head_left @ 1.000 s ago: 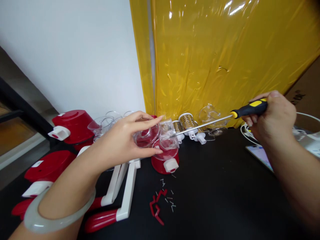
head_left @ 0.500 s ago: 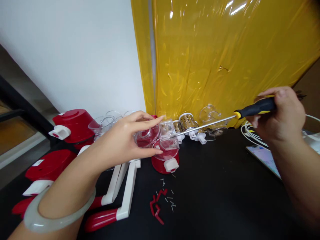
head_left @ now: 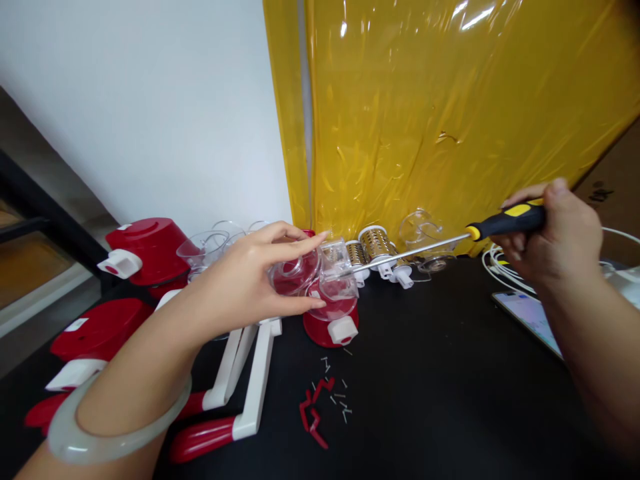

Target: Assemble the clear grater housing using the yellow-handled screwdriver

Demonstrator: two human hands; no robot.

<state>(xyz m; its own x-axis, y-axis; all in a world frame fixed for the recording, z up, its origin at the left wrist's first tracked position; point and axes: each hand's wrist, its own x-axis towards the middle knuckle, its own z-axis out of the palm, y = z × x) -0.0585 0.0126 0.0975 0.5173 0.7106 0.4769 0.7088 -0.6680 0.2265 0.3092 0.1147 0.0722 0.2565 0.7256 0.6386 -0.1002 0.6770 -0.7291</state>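
Observation:
My left hand (head_left: 250, 280) is wrapped round the clear plastic housing (head_left: 320, 280) of a rotary grater standing on its red base (head_left: 327, 327) on the black table. My right hand (head_left: 555, 233) grips the black and yellow handle of a long screwdriver (head_left: 505, 221). Its steel shaft (head_left: 415, 250) slants down to the left and its tip rests at the clear housing's right side. A pale bangle (head_left: 100, 433) circles my left wrist.
Red bases (head_left: 145, 247) and white and red crank handles (head_left: 250, 393) lie to the left. Small screws and red clips (head_left: 325, 400) lie in front of the grater. Metal grater drums (head_left: 377, 247) stand by the yellow plastic sheet (head_left: 450, 107). A phone (head_left: 525, 313) and white cables lie right.
My right hand has turned on the screwdriver handle, rising a little and then dropping back. The tip stays at the housing and my left hand has not moved.

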